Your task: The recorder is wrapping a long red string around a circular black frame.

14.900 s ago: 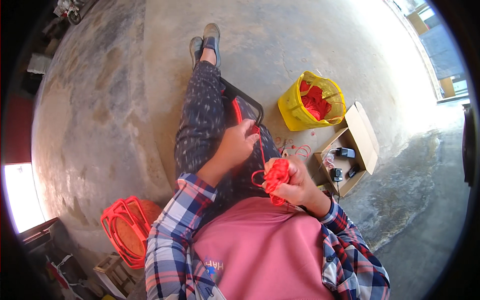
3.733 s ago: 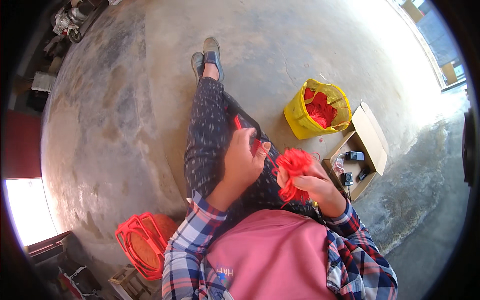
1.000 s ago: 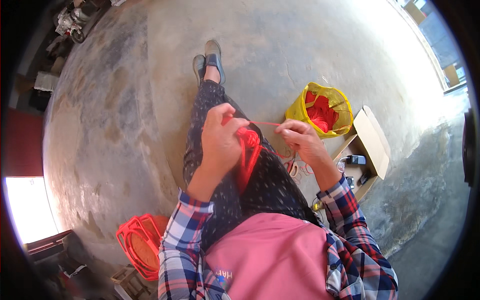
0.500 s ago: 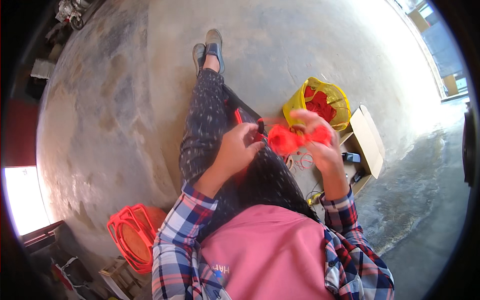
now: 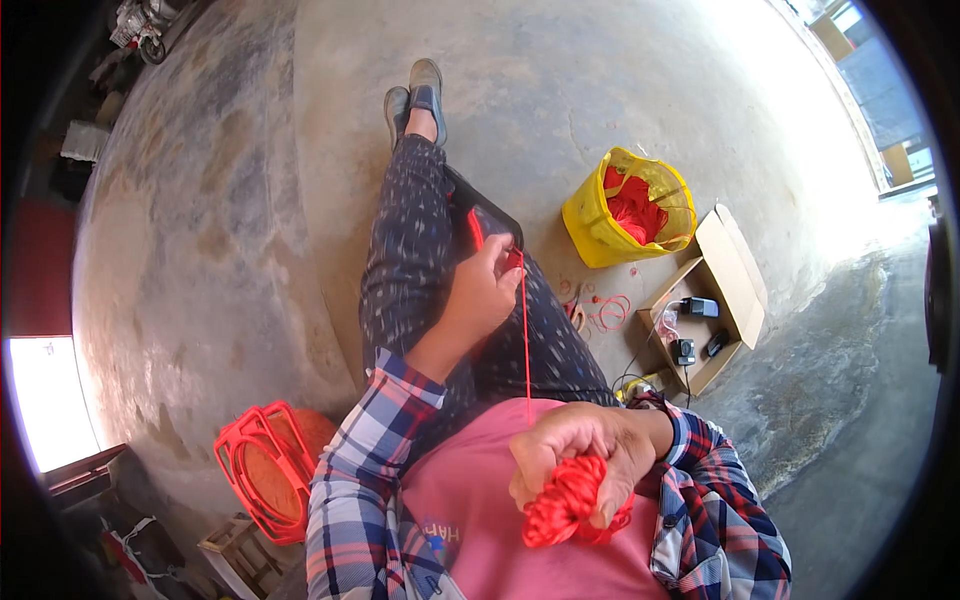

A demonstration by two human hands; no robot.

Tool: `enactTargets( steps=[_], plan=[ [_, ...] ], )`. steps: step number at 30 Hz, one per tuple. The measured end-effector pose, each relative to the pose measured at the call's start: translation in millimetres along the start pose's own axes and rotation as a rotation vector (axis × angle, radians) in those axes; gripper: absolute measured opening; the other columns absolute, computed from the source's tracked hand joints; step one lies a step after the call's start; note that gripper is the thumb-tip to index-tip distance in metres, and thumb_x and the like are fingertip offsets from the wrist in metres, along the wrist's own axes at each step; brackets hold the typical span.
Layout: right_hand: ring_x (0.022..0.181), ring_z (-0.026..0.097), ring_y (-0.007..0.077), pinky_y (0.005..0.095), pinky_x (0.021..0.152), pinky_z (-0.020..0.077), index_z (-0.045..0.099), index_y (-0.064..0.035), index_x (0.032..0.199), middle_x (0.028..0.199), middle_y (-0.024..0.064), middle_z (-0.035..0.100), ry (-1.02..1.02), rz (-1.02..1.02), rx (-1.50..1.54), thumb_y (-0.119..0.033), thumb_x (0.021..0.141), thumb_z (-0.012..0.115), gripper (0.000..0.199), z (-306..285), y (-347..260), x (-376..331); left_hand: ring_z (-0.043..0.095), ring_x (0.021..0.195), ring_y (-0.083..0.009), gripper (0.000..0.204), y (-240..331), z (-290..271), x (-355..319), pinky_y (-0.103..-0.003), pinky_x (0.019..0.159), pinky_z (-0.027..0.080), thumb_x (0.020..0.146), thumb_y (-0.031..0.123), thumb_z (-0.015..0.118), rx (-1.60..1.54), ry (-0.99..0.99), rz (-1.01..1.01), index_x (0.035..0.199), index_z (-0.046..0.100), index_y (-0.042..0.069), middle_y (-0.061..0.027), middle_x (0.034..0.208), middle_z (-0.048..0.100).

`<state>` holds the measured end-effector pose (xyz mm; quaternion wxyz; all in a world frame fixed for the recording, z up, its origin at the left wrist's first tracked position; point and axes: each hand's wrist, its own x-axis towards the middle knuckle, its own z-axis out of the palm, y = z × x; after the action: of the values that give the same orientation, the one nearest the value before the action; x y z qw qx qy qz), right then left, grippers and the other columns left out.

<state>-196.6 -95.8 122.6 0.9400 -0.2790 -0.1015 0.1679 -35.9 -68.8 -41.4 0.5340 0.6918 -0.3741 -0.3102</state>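
Observation:
My right hand (image 5: 600, 445) is wrapped round a bundle of red cord (image 5: 565, 500), held low in front of the pink shirt. A single taut red strand (image 5: 526, 340) runs from it up to my left hand (image 5: 482, 290). Over the thigh, the left thumb and fingers pinch the red cord where that strand begins. From behind the left fingers a stiff-looking red strip (image 5: 475, 228) sticks out, against a dark flat thing (image 5: 495, 226) at the knee. The left fingers partly hide how the strip and cord join.
On the floor to the right stands a yellow bucket (image 5: 590, 232) with red cord (image 5: 637, 212) inside. Nearer is an open cardboard box (image 5: 735, 275) with small black devices and cables. Loose red cord (image 5: 610, 313) lies beside it. A red stool (image 5: 262, 470) stands at left.
My right hand has moved down and toward my body with the red cord bundle, drawing the strand out straight. The left hand has stayed nearly in place, still pinching.

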Motion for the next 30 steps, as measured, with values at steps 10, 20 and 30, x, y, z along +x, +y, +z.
enactTargets(
  steps=[10,20,30],
  plan=[
    [0.078,0.063,0.0261,0.0361,0.069,0.0473,0.063,0.0024,0.097,0.081,0.0078,0.063,-0.151,-0.512,-0.384,-0.021,0.085,0.075,0.029,-29.3,-36.4,-20.6,0.064,0.073,-0.0243,0.020,20.4,-6.8,6.1,-0.034,0.069,0.052,0.089,0.013,0.065,0.417,0.203,0.324,0.103,0.058,0.000,-0.0120,0.084,0.064],
    [0.084,0.061,0.0297,0.0394,0.068,0.0490,0.070,-0.0114,0.094,0.089,0.0090,0.062,0.960,0.023,-2.132,-0.007,0.072,0.069,0.022,-168.4,-43.3,-12.9,0.038,0.044,-0.0058,0.024,19.4,-20.7,37.8,-0.022,0.040,0.028,0.099,0.026,0.052,-0.409,-0.042,-0.637,0.097,0.060,0.004,0.0002,0.060,0.052],
    [0.102,0.062,0.0306,0.0386,0.087,0.0500,0.063,-0.0035,0.111,0.107,0.0143,0.063,0.984,-0.434,-1.643,-0.009,0.078,0.073,0.035,-152.1,-33.6,1.5,0.039,0.045,-0.0038,0.022,63.1,-26.3,29.2,-0.020,0.038,0.026,0.096,0.026,0.054,-0.702,-0.005,-0.420,0.082,0.055,0.010,0.0005,0.067,0.054]
  ],
)
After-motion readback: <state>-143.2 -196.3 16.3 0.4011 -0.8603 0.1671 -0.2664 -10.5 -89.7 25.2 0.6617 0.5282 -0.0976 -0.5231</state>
